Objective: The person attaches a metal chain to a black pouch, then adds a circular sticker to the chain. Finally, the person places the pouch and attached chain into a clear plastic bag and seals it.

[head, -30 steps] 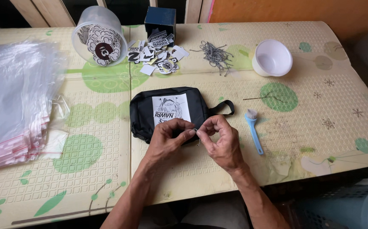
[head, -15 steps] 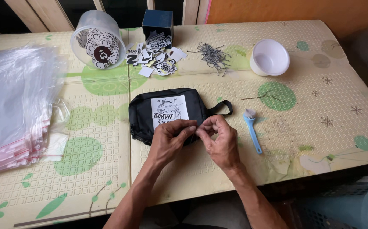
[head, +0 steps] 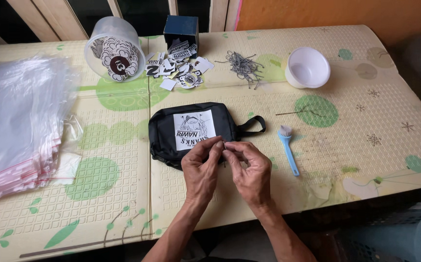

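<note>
**A:** Black fabric pouch [head: 191,133] lies flat at mid-worktop, white printed label patch facing up, strap loop sticking out on its right side. Both hands at its near edge.

**B:** Finger state?

**A:** Left hand [head: 199,170] and right hand [head: 251,170] meet just over the pouch's near-right corner. Thumb and forefinger tips of both pinch together on a small metal piece [head: 224,145], too small to tell what it is. Looks like it sits right at the pouch edge; can't tell whether it's attached. Remaining fingers curled, hands touching each other.

**B:** Surroundings?

**A:** Worktop [head: 365,160] has a cream embossed cover with green dots and leaf prints. Light blue brush [head: 287,148] lies just right of the pouch, bristle head away from the person. White bowl [head: 308,67] sits far right. Pile of thin metal wire bits [head: 243,64] lies between bowl and stickers. Loose printed cut-out stickers [head: 179,68] are spread behind the pouch, in front of a dark blue box [head: 181,28]. Clear plastic tub [head: 115,56] lies tipped on its side, round stickers inside, left of that. Stack of clear zip bags [head: 16,116] with pink seal strips takes the left end, well apart from the hands.
</note>
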